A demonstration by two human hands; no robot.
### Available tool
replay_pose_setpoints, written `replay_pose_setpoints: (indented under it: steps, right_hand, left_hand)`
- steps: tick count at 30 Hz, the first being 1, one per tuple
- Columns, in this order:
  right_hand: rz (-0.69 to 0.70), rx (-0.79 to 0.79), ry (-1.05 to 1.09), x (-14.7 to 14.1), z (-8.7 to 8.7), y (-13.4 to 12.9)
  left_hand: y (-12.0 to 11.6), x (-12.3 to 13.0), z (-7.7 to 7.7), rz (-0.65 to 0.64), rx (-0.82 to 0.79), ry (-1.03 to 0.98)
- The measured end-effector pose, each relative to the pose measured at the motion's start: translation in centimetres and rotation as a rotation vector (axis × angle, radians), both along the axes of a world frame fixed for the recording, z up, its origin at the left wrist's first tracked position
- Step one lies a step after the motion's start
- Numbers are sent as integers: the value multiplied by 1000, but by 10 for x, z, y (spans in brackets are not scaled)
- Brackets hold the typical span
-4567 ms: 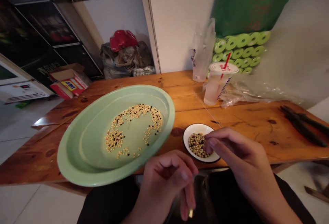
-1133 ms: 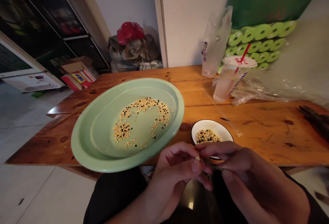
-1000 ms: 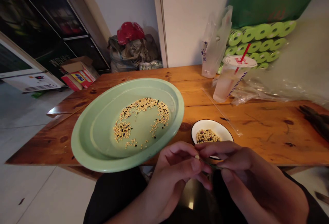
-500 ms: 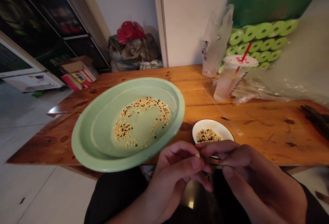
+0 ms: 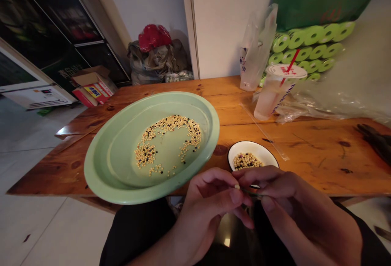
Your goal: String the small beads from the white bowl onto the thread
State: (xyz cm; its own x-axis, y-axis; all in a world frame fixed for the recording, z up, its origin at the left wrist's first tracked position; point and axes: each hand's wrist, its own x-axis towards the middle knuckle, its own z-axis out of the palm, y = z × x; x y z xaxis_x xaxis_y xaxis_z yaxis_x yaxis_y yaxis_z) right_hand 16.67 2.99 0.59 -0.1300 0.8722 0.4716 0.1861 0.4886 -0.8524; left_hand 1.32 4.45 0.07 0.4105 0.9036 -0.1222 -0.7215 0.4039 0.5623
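My left hand is closed in a pinch, with a small pale bead at its thumb and fingertips. From there a thin dark greenish strand runs across to my right hand, whose thumb and forefinger pinch its other end. Both hands are close together above my lap, in front of a white dark-rimmed bowl. Pale and dark beads lie in that bowl, its near side partly covered by my right fingers. To the left, a large green basin holds many more loose beads.
A wooden table carries the basin and bowl. Behind them stand a lidded plastic cup with a red straw, a clear plastic bag and several green rolls. A cardboard box shows beyond the table's left end.
The pinched bead shows slightly lower and further right at my left fingertips. My right hand has shifted a little left, toward the other hand. Basin and bowl stay in place.
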Motion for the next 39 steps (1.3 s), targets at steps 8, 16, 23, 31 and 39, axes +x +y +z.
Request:
replay_pose_setpoints:
  steps: [8,16,23,31,39]
  right_hand:
    - [48,-83,123,0,-1,7]
    - [-1,-279,325,-9,-5,13]
    - [-162,-134,-296,14,-22,44]
    - [-242,-42,-781,37,-60,61]
    - [-63,-157,-666,22,-28,53]
  left_hand:
    - [-3,1,1,96,147,150]
    - [-4,6,4,267,264,632]
    - [18,15,-22,415,720,1348]
    - [33,14,-46,342,997,1720]
    - [23,12,-34,421,1134,1756]
